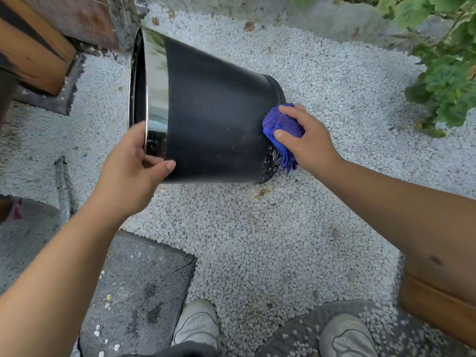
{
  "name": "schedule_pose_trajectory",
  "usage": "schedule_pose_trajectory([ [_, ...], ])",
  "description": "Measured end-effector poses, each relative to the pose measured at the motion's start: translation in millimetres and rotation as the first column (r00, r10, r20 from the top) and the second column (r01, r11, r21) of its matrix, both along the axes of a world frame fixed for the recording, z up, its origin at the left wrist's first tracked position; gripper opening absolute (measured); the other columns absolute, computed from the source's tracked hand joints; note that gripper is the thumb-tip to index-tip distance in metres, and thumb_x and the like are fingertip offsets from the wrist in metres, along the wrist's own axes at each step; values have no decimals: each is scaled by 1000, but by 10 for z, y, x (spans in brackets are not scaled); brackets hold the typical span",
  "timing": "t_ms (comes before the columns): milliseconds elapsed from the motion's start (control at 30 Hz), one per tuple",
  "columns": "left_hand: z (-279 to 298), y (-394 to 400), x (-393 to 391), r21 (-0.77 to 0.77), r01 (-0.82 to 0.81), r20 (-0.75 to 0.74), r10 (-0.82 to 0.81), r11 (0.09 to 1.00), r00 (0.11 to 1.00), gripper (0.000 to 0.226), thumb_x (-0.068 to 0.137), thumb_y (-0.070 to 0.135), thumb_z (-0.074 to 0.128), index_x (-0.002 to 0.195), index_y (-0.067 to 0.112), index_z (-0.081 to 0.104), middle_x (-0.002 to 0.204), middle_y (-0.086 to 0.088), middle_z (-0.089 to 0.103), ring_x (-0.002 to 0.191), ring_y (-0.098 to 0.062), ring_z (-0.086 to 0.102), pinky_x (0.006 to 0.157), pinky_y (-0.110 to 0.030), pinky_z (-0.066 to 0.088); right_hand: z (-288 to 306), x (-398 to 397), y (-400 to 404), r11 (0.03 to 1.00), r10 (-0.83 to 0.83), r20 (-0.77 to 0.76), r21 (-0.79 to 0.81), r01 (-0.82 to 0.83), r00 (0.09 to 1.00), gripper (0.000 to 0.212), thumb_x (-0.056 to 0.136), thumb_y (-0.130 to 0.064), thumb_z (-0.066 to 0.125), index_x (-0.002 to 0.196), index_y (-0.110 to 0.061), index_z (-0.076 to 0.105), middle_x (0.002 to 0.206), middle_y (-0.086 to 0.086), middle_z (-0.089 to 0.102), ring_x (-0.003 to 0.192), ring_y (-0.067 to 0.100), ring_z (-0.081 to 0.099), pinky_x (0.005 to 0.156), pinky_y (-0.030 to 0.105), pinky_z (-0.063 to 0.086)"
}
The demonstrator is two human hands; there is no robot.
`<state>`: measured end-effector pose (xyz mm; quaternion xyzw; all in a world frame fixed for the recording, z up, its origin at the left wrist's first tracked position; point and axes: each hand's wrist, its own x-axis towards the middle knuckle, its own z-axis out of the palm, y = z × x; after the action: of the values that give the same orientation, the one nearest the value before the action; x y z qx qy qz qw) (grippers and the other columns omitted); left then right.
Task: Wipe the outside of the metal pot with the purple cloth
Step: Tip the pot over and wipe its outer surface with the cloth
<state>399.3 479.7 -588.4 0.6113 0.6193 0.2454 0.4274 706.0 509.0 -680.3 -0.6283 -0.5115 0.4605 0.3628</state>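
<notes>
A large metal pot (213, 117) is tipped on its side above white gravel, its mouth facing left and its base to the right. Its outer wall is blackened, with a shiny steel band near the rim. My left hand (131, 171) grips the pot at the rim, thumb across the dark wall. My right hand (306, 140) presses a bunched purple cloth (280, 130) against the lower edge of the pot's base. White specks or suds cling to the wall just below the cloth.
White gravel (257, 240) covers the ground. Dark paving slabs (139, 284) lie at lower left, wooden boards (33, 52) at upper left and lower right. A green plant (448, 68) stands at upper right. My shoes (198, 325) show at the bottom.
</notes>
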Motion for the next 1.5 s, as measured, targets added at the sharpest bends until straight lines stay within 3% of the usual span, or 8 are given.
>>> schedule_pose_trajectory([
  [233, 613, 582, 212, 217, 90, -75, -75, 972, 994, 41, 82, 8, 70, 118, 25, 69, 97, 20, 75, 84, 8, 68, 74, -15, 55, 31, 78, 164, 991, -88, -228, -121, 61, 970, 44, 84, -20, 72, 126, -26, 63, 132, -5, 61, 114, 6, 62, 99, 34, 51],
  [367, 578, 728, 209, 232, 34, -58, -21, 972, 998, 42, 83, 2, 66, 121, 19, 63, 112, 11, 70, 103, -1, 68, 95, -33, 55, -80, 57, 129, 976, -166, -307, -186, 112, 937, 39, 88, -16, 70, 125, -26, 62, 115, -10, 70, 105, 8, 68, 91, 30, 54],
  [467, 511, 612, 16, 246, 140, -294, -64, 959, 954, 58, 86, 22, 63, 142, 26, 49, 133, 8, 63, 124, -3, 57, 109, -38, 45, -74, 44, 136, 975, -166, -307, -190, 111, 937, 41, 85, -20, 72, 124, -26, 63, 108, -14, 71, 102, 8, 69, 89, 29, 55],
  [633, 370, 379, -100, 322, -23, -425, 166, 946, 890, 51, 91, 37, 60, 140, 26, 51, 97, -5, 66, 75, -9, 51, 81, -31, 48, -11, -49, 230, 977, -162, -319, -184, 106, 934, 44, 84, -21, 73, 126, -23, 62, 104, -14, 73, 99, 9, 70, 84, 26, 56],
  [800, 333, 369, -64, 241, 56, -460, 63, 969, 886, 96, 76, 28, 85, 153, 28, 27, 140, 6, 56, 125, -19, 53, 101, -38, 43, 25, -46, 263, 981, -111, -283, -186, 59, 953, 43, 84, -22, 72, 126, -24, 63, 113, -7, 71, 101, 10, 69, 89, 30, 55],
  [1067, 310, 467, -114, 231, 46, -449, 65, 972, 891, 101, 77, 26, 85, 155, 27, 22, 149, 3, 50, 136, -22, 46, 110, -38, 37, 92, -86, 121, 995, -4, -227, -102, -19, 974, 43, 87, -19, 69, 128, -29, 62, 113, -23, 66, 106, 1, 65, 92, 24, 53],
  [1267, 364, 496, -68, 213, 86, -446, 18, 973, 895, 93, 78, 24, 85, 150, 35, 28, 125, -3, 64, 114, -25, 58, 96, -43, 48, 113, -157, -106, 996, 27, -152, -76, -39, 988, 41, 86, -30, 66, 117, -56, 58, 121, -25, 61, 108, -6, 61, 92, 17, 49],
  [1500, 355, 532, -35, 207, 91, -475, 18, 974, 880, 100, 79, 26, 84, 155, 33, 19, 99, 20, 56, 103, -19, 53, 93, -35, 41, 52, -196, -332, 996, 54, -107, -64, -61, 993, 47, 88, -29, 67, 130, -46, 55, 151, -5, 42, 139, 7, 39, 114, 37, 36],
])
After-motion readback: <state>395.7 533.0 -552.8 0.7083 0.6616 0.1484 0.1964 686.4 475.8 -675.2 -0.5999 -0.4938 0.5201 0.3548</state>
